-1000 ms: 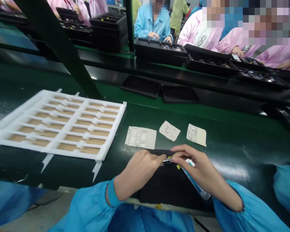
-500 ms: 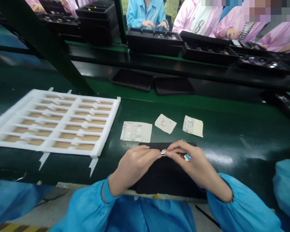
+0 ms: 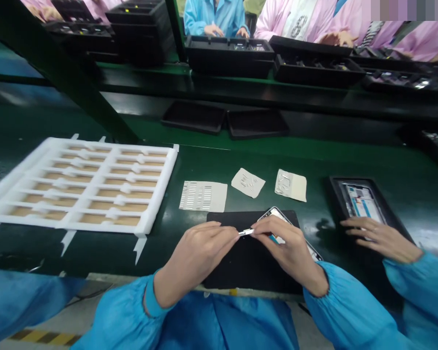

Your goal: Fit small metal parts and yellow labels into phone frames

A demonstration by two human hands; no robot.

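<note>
Between my two hands, above a black mat (image 3: 237,267), is a small slim silvery-white strip (image 3: 246,232). My left hand (image 3: 203,248) pinches its left end with thumb and forefinger. The right end is pinched by the fingertips of my right hand (image 3: 282,238). A phone frame (image 3: 311,249) with its inside showing lies on the mat, partly hidden under my right hand. Just beyond the mat are a backing sheet with rows of silvery strips (image 3: 199,196), a smaller paper with loose small pieces (image 3: 247,183), and another such paper (image 3: 291,185).
A white foam tray (image 3: 144,221) with slots stands at the left. On the right, a co-worker's hand (image 3: 381,238) is at a black tray (image 3: 337,182) holding an opened phone (image 3: 364,200). Two flat black trays (image 3: 193,116) lie further back, below a rail with black boxes (image 3: 229,58).
A co-worker's hand and a black tray with an opened phone have appeared at the right. The strip between my fingers shows more clearly, and more of the phone frame under my right hand is visible.
</note>
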